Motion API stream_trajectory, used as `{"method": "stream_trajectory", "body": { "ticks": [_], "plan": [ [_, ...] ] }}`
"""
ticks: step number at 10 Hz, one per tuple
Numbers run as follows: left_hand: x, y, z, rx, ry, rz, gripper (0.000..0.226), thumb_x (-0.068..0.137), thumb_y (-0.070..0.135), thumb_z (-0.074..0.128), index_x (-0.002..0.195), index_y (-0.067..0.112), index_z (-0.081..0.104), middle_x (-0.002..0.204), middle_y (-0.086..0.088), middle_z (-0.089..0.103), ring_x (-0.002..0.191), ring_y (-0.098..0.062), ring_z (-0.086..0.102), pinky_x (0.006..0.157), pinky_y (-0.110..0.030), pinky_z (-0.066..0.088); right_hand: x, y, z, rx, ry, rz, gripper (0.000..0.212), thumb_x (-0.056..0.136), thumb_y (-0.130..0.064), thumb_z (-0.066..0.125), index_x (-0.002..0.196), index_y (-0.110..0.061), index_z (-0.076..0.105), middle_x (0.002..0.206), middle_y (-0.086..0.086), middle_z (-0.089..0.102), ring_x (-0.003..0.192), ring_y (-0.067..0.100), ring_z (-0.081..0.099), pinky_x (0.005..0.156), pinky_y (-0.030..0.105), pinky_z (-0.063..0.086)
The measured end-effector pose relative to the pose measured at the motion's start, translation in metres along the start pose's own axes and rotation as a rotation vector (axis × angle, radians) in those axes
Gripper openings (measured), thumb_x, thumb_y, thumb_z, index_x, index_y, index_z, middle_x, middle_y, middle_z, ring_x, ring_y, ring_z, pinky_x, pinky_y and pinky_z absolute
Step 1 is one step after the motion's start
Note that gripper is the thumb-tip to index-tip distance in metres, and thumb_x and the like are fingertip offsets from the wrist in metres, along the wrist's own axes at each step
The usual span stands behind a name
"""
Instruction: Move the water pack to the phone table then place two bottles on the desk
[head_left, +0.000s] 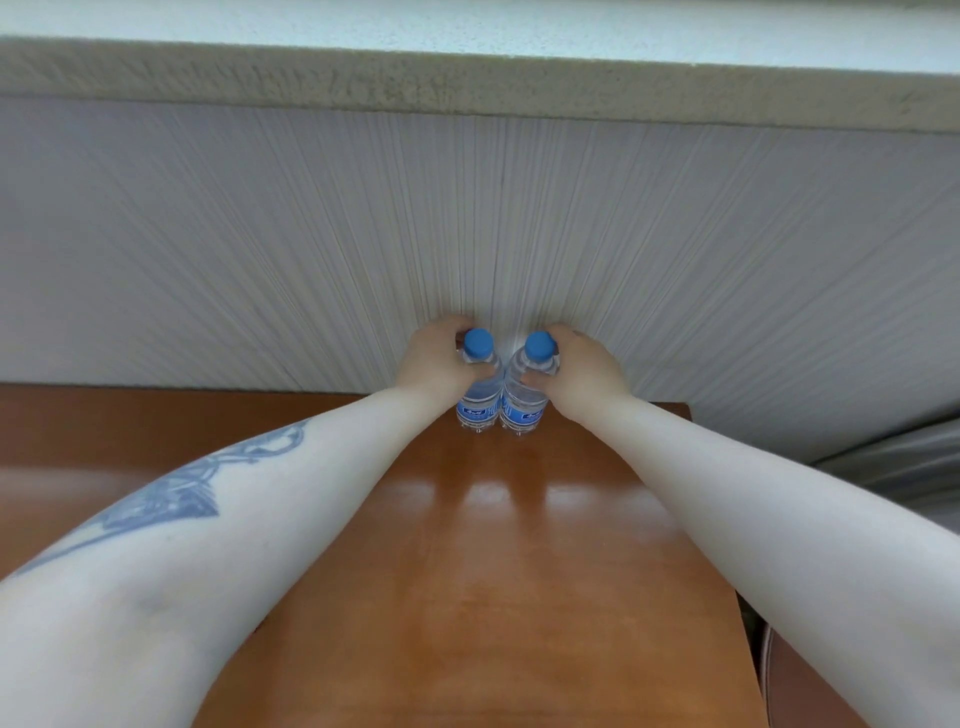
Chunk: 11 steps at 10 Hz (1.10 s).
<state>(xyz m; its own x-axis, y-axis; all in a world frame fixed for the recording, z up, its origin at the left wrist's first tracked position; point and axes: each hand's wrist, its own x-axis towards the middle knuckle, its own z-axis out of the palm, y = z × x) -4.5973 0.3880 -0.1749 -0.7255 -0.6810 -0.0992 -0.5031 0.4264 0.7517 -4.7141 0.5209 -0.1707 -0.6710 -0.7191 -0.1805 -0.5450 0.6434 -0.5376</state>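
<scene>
Left hand (434, 364) wrapped around the shoulder of the left bottle (479, 387), fingers curled tight just under its blue cap. Right hand (582, 371) closed the same way on the right bottle (523, 389), thumb pressed across the front of the clear plastic. Both bottles upright, side by side, bodies touching or very nearly so, caps slightly apart. Bases apparently down on the desk (519, 545) at its far edge, though hard to say whether fully seated or a hair above the wood. Just behind the bottles, the ribbed white wall (260, 249); above that, a rough pale ledge (363, 78). To the right of the bottles, the desk's far corner and something grey past it, too blurred to name. No water pack and no phone table in view.

Probably the last step of the task: setting the pair down on the desk. To finish well: lower until both bases sit flat, feel the weight pass to the wood, then ease the fingers open one hand at a time and draw straight back toward the body. Worth avoiding a sideways pull, since one bottle leaning on the other could tip both. Worth keeping them clear of the wall and of the corner to the right.
</scene>
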Motion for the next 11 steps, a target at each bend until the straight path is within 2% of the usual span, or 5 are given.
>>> {"method": "stream_trajectory", "body": {
  "ticks": [2, 4, 7, 10, 11],
  "plan": [
    [-0.002, 0.002, 0.004, -0.031, 0.029, -0.034, 0.048, 0.076, 0.016, 0.084, 0.119, 0.006, 0.066, 0.117, -0.009, 0.069, 0.099, -0.018, 0.058, 0.082, -0.026, 0.041, -0.006, -0.005, 0.007, -0.017, 0.057, 0.050, 0.046, 0.087, -0.033, 0.065, 0.126, -0.013, 0.051, 0.119, 0.012, 0.060, 0.101, 0.031, 0.060, 0.072, 0.033, 0.045],
    [-0.008, 0.003, 0.008, -0.047, 0.059, -0.047, 0.048, 0.080, 0.012, 0.080, 0.125, 0.006, 0.063, 0.124, -0.012, 0.067, 0.114, -0.026, 0.061, 0.086, -0.025, 0.040, -0.008, -0.006, 0.012, 0.019, 0.061, 0.087, 0.051, 0.088, -0.034, 0.064, 0.132, -0.013, 0.047, 0.124, 0.013, 0.056, 0.104, 0.032, 0.058, 0.071, 0.032, 0.042],
    [-0.013, -0.005, 0.014, 0.060, 0.028, -0.020, 0.045, 0.080, 0.014, 0.078, 0.121, 0.010, 0.058, 0.121, -0.010, 0.062, 0.108, -0.027, 0.060, 0.082, -0.030, 0.044, -0.005, -0.007, 0.017, -0.027, 0.033, 0.121, 0.062, 0.085, -0.030, 0.070, 0.136, -0.015, 0.039, 0.127, 0.014, 0.051, 0.100, 0.034, 0.060, 0.068, 0.033, 0.044],
    [-0.012, -0.008, 0.016, 0.016, 0.008, -0.042, 0.059, 0.079, 0.009, 0.079, 0.132, 0.009, 0.053, 0.129, -0.010, 0.059, 0.117, -0.028, 0.058, 0.086, -0.027, 0.041, -0.009, 0.000, 0.018, 0.067, 0.005, 0.135, 0.075, 0.084, -0.035, 0.071, 0.144, -0.018, 0.030, 0.135, 0.014, 0.050, 0.111, 0.035, 0.058, 0.080, 0.040, 0.051],
    [-0.024, -0.017, 0.011, 0.010, -0.026, -0.124, 0.080, 0.076, 0.018, 0.083, 0.144, 0.011, 0.042, 0.142, -0.009, 0.051, 0.123, -0.029, 0.056, 0.088, -0.034, 0.048, -0.025, 0.005, 0.019, 0.053, 0.034, 0.222, 0.083, 0.082, -0.039, 0.071, 0.147, -0.017, 0.024, 0.137, 0.011, 0.050, 0.106, 0.032, 0.062, 0.073, 0.038, 0.052]
  ]
}}
